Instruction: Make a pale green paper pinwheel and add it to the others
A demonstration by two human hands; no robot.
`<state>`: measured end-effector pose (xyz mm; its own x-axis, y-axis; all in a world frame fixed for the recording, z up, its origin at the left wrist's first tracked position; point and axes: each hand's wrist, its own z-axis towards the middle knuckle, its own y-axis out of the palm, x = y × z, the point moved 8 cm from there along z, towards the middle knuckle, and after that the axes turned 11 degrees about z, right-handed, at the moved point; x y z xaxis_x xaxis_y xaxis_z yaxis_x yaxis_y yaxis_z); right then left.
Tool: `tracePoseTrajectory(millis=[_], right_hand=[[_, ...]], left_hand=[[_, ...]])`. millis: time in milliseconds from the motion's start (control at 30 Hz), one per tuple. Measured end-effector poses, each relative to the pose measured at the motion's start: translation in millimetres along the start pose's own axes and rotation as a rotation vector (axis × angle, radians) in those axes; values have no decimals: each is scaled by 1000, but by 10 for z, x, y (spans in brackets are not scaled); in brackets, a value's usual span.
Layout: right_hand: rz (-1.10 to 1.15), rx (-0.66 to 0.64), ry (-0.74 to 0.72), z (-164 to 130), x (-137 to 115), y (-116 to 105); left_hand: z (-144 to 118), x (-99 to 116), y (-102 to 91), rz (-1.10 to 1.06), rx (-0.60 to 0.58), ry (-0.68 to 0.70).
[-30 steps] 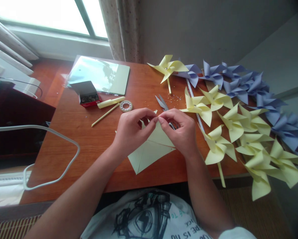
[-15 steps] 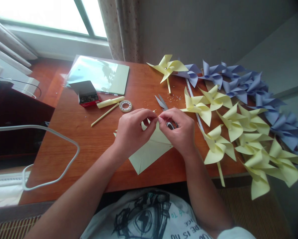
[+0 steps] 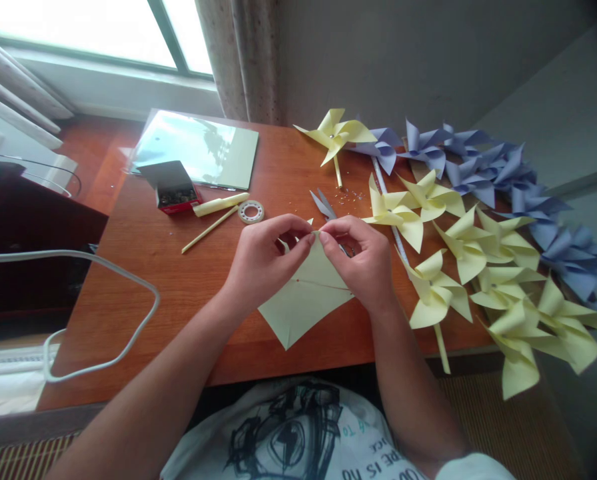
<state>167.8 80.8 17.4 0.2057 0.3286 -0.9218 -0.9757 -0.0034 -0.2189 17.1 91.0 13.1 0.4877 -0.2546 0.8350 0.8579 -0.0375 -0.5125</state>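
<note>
A pale yellow paper sheet [image 3: 306,307] lies on the table before me, with a cut line across it, small holes and one corner toward my body. At its far edge my left hand [image 3: 273,260] pinches the paper between thumb and fingers. Right beside it, my right hand [image 3: 362,260] grips the same edge in a pinch, the two sets of fingertips almost touching. Scissors [image 3: 322,204] lie just beyond, their blades pointing away and their handles mostly covered by my right hand.
Yellow pinwheels [image 3: 436,290] and purple pinwheels [image 3: 478,167] crowd the right side. To the left are a tape roll [image 3: 251,212], a thin yellow paper stick [image 3: 209,230], a thicker yellow roll [image 3: 222,204], an open red box [image 3: 179,203] and a glossy sheet pack [image 3: 198,150]. A white cable [image 3: 151,293] loops at the left.
The near corner of the paper has shifted slightly right, and more of the sheet shows between my hands. My fingertips now hold its far edge, slightly higher than before.
</note>
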Motion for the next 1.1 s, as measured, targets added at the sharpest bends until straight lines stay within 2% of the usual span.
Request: tracePoseTrajectory(millis=[200, 567, 933, 1100], right_hand=[[-4, 4, -27, -2, -44, 11], [-201, 34, -276, -70, -206, 89], [-274, 133, -298, -101, -226, 51], [-362, 148, -400, -145, -275, 97]], left_hand=[[2, 7, -18, 4, 23, 4], [-32, 17, -81, 72, 154, 49], [-73, 67, -91, 175, 210, 87], [-105, 130, -107, 280, 263, 136]])
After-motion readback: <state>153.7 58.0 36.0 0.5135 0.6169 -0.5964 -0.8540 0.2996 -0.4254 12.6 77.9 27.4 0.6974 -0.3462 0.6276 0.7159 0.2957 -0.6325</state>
